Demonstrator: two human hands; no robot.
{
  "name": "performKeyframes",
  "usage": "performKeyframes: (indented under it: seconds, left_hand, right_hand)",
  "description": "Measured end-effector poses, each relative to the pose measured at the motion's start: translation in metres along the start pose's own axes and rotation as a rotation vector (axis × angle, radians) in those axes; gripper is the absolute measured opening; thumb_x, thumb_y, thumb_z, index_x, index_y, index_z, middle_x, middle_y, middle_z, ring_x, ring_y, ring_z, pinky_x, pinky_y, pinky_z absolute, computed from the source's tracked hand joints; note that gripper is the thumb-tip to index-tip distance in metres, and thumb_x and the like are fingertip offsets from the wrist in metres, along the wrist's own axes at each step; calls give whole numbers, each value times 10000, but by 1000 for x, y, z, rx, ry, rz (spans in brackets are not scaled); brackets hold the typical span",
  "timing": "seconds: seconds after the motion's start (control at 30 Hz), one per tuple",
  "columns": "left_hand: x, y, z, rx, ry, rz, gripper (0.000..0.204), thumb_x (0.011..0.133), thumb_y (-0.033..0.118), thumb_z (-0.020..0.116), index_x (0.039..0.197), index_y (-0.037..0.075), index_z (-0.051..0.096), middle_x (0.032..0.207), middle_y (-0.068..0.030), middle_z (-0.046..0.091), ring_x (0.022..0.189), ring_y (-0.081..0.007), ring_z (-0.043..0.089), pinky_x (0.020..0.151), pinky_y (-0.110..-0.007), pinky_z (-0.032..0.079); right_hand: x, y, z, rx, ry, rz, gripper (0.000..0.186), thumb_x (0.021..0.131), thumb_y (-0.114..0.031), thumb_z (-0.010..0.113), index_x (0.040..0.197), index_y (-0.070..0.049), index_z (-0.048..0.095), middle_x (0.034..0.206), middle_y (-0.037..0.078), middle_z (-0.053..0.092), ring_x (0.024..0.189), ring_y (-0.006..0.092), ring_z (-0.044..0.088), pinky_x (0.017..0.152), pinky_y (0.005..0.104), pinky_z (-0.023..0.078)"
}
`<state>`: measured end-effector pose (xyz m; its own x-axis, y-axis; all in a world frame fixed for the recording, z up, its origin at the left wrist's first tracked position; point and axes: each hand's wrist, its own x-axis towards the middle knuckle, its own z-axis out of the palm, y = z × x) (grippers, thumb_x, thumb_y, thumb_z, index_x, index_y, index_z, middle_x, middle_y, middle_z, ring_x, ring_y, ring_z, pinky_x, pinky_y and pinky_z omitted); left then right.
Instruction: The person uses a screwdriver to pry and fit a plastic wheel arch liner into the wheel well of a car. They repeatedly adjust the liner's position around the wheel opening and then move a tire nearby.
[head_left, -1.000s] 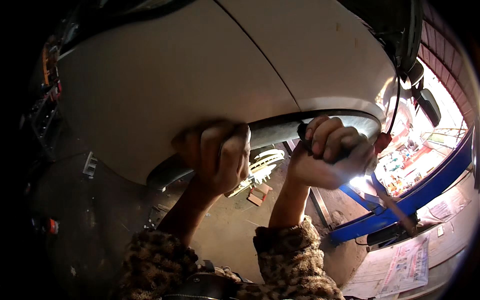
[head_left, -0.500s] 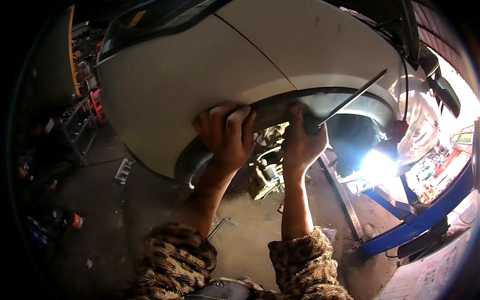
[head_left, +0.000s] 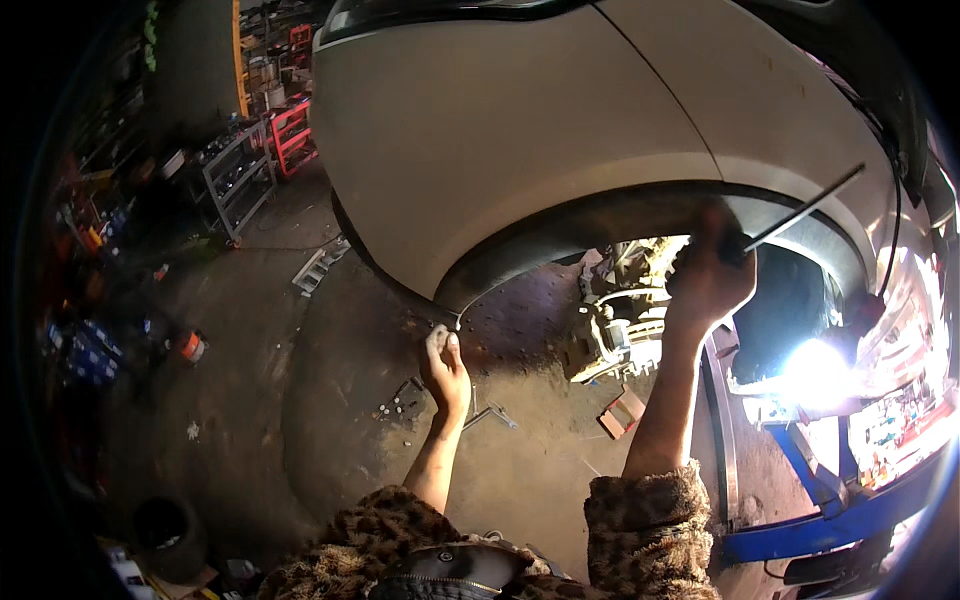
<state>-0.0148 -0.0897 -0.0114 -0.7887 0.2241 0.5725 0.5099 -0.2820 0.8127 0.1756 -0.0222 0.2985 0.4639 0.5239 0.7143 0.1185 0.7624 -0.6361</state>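
Note:
The white car body panel (head_left: 500, 120) has a dark wheel-arch trim (head_left: 540, 220) along its curved lower edge. My left hand (head_left: 445, 365) is closed at the arch's lower left end, by a small pale tip; what the fingers hold is too small to make out. My right hand (head_left: 715, 275) grips a screwdriver-like tool (head_left: 805, 208), its dark handle in the fist and long shaft pointing up to the right, near the top of the trim. Below the arch sits the exposed brake and hub assembly (head_left: 610, 325), with a dark opening to the right of my right hand.
A bright work light (head_left: 815, 370) glares at right above blue lift arms (head_left: 830, 515). Grey (head_left: 225, 205) and red (head_left: 290, 145) carts stand at back left. A small ladder-like metal piece (head_left: 315, 270), a wrench (head_left: 490, 418) and a flat reddish piece (head_left: 622, 410) lie on the floor.
My left hand has left the middle of the trim and moved down to its lower left end. My right hand still holds the tool, its shaft angled up-right. The view has shifted leftward.

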Motion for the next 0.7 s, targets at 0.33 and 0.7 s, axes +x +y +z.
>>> performKeyframes:
  seconds: [0.33, 0.7]
  left_hand:
    - [113, 154, 39, -582, -655, -690, 506, 940, 427, 637, 680, -8, 629, 566, -99, 625, 468, -155, 606, 461, -261, 452]
    - [137, 156, 28, -523, -743, -723, 365, 918, 227, 693, 686, -54, 675, 595, -102, 655, 491, -173, 647, 455, -294, 521]
  right_hand:
    - [-13, -11, 6, -2, 52, 168, 285, 872, -245, 767, 939, 10, 659, 729, 29, 648, 575, 60, 531, 500, 206, 399]
    - [-109, 9, 69, 88, 5, 147, 607, 806, -210, 825, 1240, 35, 478, 1091, 89, 574, 984, 188, 553, 899, 298, 450]
